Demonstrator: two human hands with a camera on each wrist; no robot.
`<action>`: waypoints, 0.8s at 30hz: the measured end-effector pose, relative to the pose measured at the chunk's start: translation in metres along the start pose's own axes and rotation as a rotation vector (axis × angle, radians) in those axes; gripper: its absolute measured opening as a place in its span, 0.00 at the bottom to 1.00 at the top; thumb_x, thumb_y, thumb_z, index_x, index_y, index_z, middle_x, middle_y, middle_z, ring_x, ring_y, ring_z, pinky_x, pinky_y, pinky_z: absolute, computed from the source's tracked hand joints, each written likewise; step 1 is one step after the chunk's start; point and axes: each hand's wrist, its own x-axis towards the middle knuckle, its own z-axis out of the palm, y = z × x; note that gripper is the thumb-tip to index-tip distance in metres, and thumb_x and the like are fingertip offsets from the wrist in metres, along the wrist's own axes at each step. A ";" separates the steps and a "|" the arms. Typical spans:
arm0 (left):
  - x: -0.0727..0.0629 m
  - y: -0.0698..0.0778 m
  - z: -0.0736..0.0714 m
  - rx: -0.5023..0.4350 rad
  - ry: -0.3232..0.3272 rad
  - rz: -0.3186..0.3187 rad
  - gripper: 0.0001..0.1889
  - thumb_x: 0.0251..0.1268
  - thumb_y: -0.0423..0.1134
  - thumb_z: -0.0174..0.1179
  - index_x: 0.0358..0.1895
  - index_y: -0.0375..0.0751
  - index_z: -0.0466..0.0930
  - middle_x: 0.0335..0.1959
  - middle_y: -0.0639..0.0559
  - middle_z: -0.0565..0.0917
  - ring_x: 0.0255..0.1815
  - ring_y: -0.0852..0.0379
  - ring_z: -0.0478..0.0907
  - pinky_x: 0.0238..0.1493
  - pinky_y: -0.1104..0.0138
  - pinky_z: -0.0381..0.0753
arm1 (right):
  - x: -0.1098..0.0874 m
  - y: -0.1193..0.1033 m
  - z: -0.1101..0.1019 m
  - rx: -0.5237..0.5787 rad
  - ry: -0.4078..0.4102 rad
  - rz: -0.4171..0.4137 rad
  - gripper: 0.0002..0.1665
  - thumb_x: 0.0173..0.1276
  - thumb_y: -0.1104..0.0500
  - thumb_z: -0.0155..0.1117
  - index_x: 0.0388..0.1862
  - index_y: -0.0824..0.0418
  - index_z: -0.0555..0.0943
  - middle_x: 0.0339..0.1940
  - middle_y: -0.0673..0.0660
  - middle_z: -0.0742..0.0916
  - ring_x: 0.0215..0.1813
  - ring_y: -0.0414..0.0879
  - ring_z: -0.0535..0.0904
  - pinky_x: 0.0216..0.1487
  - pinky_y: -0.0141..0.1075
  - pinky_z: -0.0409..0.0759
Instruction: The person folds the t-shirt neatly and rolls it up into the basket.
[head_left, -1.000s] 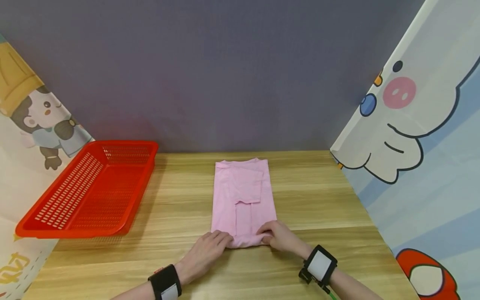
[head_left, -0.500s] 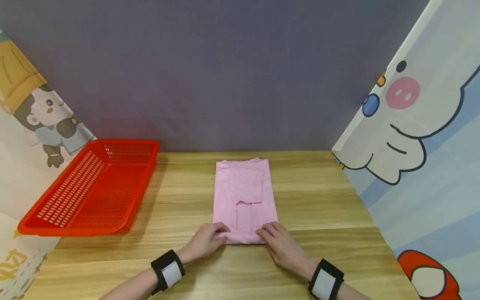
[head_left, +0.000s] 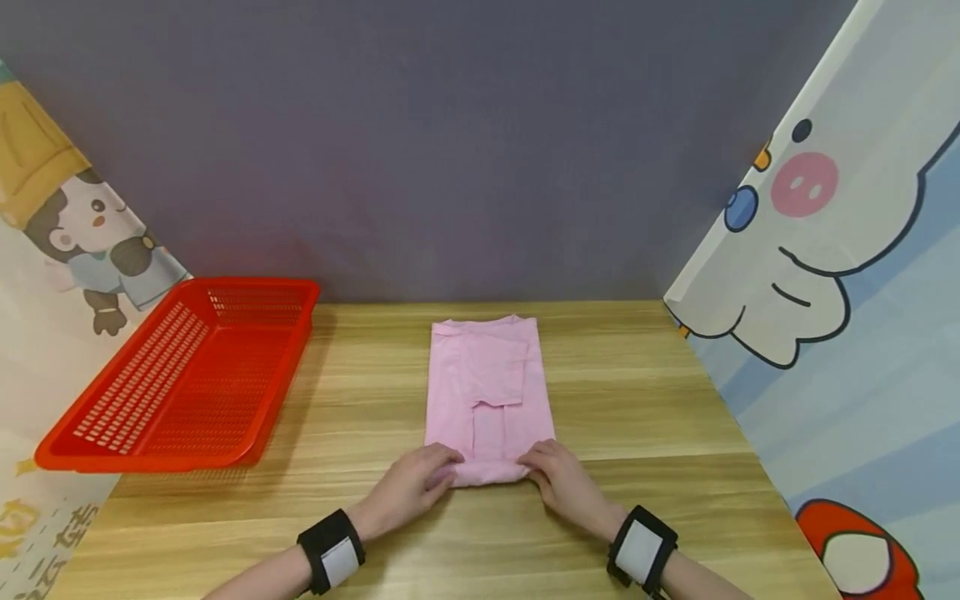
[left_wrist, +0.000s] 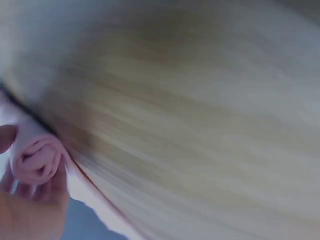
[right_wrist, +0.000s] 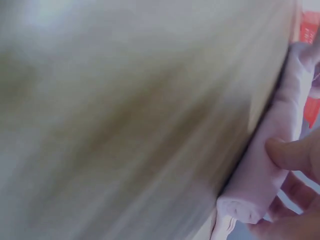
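A pink shirt [head_left: 446,392] lies folded into a narrow rectangle on the wooden table, one sleeve laid over its middle. Its near edge is turned up into a small roll. At the roll's left end, my left hand [head_left: 408,486] grips it with fingers and thumb; the left wrist view shows the spiral end of the roll [left_wrist: 37,162] in that hand. My right hand [head_left: 567,487] holds the right end. In the right wrist view the thumb presses the near side of the rolled cloth [right_wrist: 260,170], with the other fingers curled on its far side.
To the left stands a red plastic basket [head_left: 281,408] with perforated walls. A grey panel [head_left: 487,150] rises behind the wooden table [head_left: 622,383]. Cartoon-printed sheets flank the table on both sides.
The rolled near edge has moved slightly away from me as both hands shifted their hold along it. Since a second ago, the left fingers have gone from lying over the edge to gripping the roll.
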 end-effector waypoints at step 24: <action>0.010 0.000 0.008 0.334 0.073 0.197 0.13 0.56 0.33 0.69 0.45 0.47 0.85 0.43 0.54 0.86 0.41 0.58 0.83 0.40 0.66 0.85 | 0.020 0.012 -0.014 0.188 -0.227 0.141 0.12 0.63 0.70 0.65 0.44 0.62 0.85 0.41 0.55 0.90 0.45 0.49 0.85 0.51 0.43 0.83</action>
